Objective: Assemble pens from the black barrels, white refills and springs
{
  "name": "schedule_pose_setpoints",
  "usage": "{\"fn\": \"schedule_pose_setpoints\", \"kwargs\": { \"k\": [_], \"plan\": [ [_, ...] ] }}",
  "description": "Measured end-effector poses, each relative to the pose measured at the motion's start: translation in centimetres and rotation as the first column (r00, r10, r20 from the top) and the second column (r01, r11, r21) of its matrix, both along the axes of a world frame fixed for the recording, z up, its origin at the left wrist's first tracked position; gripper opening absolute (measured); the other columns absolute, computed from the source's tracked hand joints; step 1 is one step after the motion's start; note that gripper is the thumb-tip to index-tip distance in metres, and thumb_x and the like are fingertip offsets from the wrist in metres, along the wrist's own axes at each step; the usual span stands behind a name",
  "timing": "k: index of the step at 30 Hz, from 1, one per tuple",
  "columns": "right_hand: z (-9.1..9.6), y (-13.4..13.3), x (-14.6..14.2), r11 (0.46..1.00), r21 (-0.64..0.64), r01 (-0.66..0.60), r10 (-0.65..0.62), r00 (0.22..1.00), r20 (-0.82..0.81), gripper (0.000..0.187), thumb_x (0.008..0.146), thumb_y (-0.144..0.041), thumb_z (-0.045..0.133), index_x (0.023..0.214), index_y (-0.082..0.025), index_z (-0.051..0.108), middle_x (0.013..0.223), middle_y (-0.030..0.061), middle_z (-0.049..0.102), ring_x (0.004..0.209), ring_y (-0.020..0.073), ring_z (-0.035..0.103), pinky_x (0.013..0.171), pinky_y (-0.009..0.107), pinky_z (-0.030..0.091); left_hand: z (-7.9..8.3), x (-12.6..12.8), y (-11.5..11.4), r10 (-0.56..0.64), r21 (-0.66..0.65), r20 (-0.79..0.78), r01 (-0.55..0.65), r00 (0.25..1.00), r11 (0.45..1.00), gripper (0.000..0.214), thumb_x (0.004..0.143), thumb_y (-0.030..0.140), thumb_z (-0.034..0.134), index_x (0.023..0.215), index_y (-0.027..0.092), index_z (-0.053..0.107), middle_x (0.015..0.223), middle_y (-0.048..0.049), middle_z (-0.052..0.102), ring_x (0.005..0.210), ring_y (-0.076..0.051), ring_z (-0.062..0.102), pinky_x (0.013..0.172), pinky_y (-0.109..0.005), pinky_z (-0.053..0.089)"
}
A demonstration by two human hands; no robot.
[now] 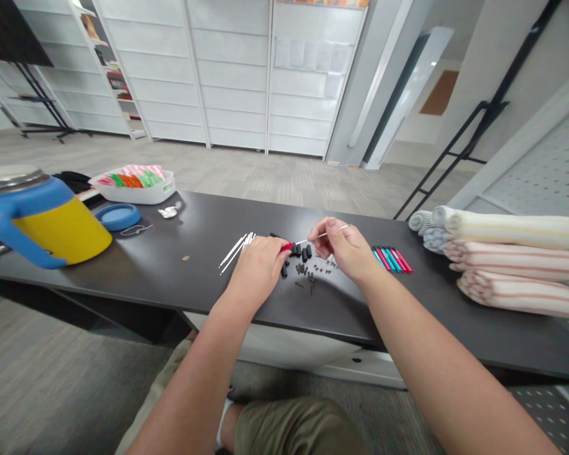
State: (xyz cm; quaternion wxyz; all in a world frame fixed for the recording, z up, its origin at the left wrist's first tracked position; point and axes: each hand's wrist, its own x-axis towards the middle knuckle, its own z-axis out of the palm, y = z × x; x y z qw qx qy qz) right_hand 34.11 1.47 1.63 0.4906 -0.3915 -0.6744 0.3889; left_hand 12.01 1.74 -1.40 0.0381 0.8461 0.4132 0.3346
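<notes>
We list: left hand [262, 264], fingers closed round one red pen barrel [287, 247]; right hand [345, 249], fingers pinching one slim refill [302, 241], tip at the barrel's end. Below, on the dark surface [203, 224]: black cylindrical pieces [305, 254]; white refills [234, 251], left; red and teal barrels [393, 260], right.

My L hand [260, 262] grips a red barrel [287, 247]; my R hand [340, 245] pinches a thin rod [318, 236], tip by the barrel's R end. Blk pieces [306, 254] & tiny metal parts [301, 269] betw. hands on dk desk [208, 218]. White rods [232, 251] to L; red/teal barrels [392, 260] R, then rolled towels [516, 259].
</notes>
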Motion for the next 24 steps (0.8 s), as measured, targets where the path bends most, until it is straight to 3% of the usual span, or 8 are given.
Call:
{"fn": "schedule_pose_setpoints", "kwargs": {
  "k": [6, 18, 24],
  "plan": [
    [-0.03, -0.12, -0.10, 0.999, 0.008, -0.041, 0.039, 0.989, 0.140, 0.055, 0.101, -0.069, 0.048, 0.092, -0.020, 0.069, 0.063, -0.0017, 0.054, 0.054, 0.0123, 0.050, 0.055, 0.027, 0.041, 0.13, -0.02, -0.11, -0.030, 0.005, -0.030, 0.030, 0.999, 1.000, 0.021, 0.107, 0.029, 0.051, 0.109, 0.019, 0.069, 0.102, -0.0075, 0.073, 0.097, -0.024, 0.063, 0.090, -0.040, 0.047],
    [-0.05, -0.11, -0.16, 1.000, 0.003, -0.027, 0.026, 0.966, 0.257, 0.051, 0.104, -0.065, 0.045, 0.091, -0.020, 0.068, 0.073, 0.0009, 0.063, 0.056, 0.0121, 0.052, 0.056, 0.027, 0.042, 0.06, 0.02, -0.18, -0.061, 0.010, -0.059, 0.061, 0.996, 0.998, 0.023, 0.107, 0.032, 0.049, 0.110, 0.020, 0.069, 0.101, -0.0078, 0.072, 0.096, -0.025, 0.062, 0.088, -0.040, 0.047],
    [-0.67, 0.32, -0.16, 0.994, -0.084, -0.070, 0.084, 0.981, 0.175, 0.042, 0.099, -0.062, 0.059, 0.113, -0.023, 0.061, 0.085, 0.0005, 0.067, 0.057, 0.0111, 0.053, 0.056, 0.026, 0.046, 0.07, 0.00, -0.26, -0.042, 0.029, -0.053, 0.043, 0.998, 0.999, 0.021, 0.107, 0.032, 0.050, 0.110, 0.020, 0.067, 0.102, -0.0070, 0.073, 0.096, -0.025, 0.062, 0.089, -0.040, 0.046]
  ]
}}
